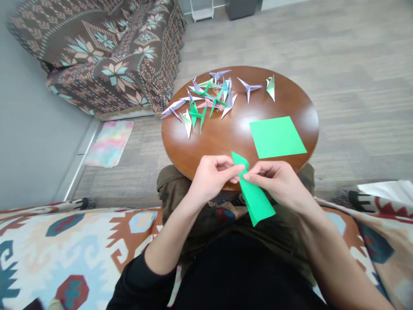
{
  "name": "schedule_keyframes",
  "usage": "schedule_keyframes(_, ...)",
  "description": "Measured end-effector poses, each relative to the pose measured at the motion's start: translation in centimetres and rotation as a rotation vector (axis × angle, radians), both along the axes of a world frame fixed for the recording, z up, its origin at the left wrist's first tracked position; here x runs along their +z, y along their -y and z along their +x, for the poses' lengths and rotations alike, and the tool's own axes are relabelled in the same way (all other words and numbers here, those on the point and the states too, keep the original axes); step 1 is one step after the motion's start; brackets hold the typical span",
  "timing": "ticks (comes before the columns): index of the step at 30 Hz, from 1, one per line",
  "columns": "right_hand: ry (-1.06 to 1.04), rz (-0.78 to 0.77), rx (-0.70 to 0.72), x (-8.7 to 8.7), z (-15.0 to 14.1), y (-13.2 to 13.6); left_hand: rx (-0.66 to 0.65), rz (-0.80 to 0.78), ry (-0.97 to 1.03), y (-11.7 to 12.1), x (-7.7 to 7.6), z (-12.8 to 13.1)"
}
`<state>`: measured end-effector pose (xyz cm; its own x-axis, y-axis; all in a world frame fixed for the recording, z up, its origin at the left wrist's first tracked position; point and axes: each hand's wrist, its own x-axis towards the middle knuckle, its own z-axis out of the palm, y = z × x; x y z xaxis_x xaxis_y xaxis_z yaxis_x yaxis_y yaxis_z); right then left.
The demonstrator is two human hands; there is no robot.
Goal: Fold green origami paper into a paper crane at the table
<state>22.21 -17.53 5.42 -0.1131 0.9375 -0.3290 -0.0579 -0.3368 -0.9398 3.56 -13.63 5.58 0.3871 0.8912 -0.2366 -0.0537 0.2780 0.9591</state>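
Note:
A partly folded sheet of green paper (257, 201) is held in the air over the near edge of the table, slanting from upper left to lower right. My left hand (215, 174) pinches it from the left, thumb on top near its middle. From the right, my right hand (274, 178) pinches the same paper, its thumb tip close to the left thumb. The fingers behind the paper are partly hidden. Beyond my right hand, a flat green sheet (278, 137) lies on the brown oval table (222, 140).
Folded paper cranes (206, 97) in several colours are heaped at the table's far left. A purple crane (249, 88) and a pale green one (271, 87) lie apart from them. A draped sofa (129, 60) stands behind left, and a pastel mat (109, 143) is on the floor.

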Motion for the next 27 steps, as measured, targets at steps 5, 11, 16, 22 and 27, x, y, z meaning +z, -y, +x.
schedule_keyframes(5, -0.001, -0.003, 0.018, 0.3, -0.2, -0.1, 0.011, 0.052, 0.038, 0.0, -0.5, 0.0)
schedule_keyframes(11, 0.039, 0.026, 0.063, 0.4, -0.1, -0.2, 0.085, 0.046, 0.055, -0.3, -0.8, -0.1)
schedule_keyframes(16, 0.103, 0.033, 0.122, 0.1, 0.0, 0.1, 0.165, 0.023, 0.086, -0.6, -0.6, -0.7)
schedule_keyframes(22, 0.365, 0.359, -0.022, 0.2, 0.1, 0.1, 0.026, 0.014, 0.031, -0.6, 0.4, -1.2)
schedule_keyframes(27, 0.173, 0.202, 0.379, 0.2, 1.4, -1.5, -0.107, -0.01, -0.017, -0.6, 0.9, -1.4)
